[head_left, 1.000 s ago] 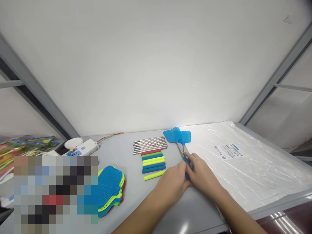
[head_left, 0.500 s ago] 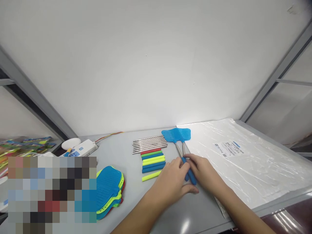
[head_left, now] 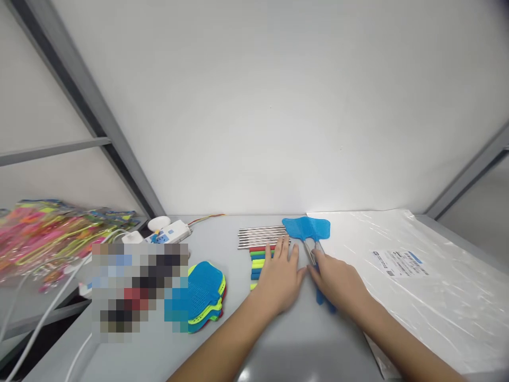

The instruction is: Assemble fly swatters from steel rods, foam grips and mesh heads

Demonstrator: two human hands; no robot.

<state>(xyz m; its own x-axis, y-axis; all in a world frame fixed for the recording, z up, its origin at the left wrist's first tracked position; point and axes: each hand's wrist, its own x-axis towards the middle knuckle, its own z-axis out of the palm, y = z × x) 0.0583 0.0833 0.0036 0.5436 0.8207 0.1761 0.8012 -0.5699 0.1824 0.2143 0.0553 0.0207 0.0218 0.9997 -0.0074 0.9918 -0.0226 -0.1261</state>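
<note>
My left hand [head_left: 280, 281] lies with its fingers spread over a row of coloured handle tubes [head_left: 257, 264], hiding their right part. Its fingertips reach the lower right of several metal rods [head_left: 260, 234] lined up behind. My right hand [head_left: 342, 278] is closed round two blue fly swatters at their shafts and upper handles. Their blue heads [head_left: 306, 228] overlap and point toward the wall, and the handle ends [head_left: 326, 302] show below the hand. Left of the tubes lies a stack of loose swatter heads [head_left: 204, 286] in blue, yellow-green and red.
A large white plastic-wrapped sheet [head_left: 449, 302] with a label covers the table's right side. At the back left are a power strip [head_left: 175, 232] and a round white object [head_left: 159, 223]. Bagged colourful items [head_left: 59, 239] lie farther left. A pixelated patch hides part of the table.
My left hand has left the swatter handles, moved left and spread over the tubes. My right hand stays at the swatters. The view has turned left.
</note>
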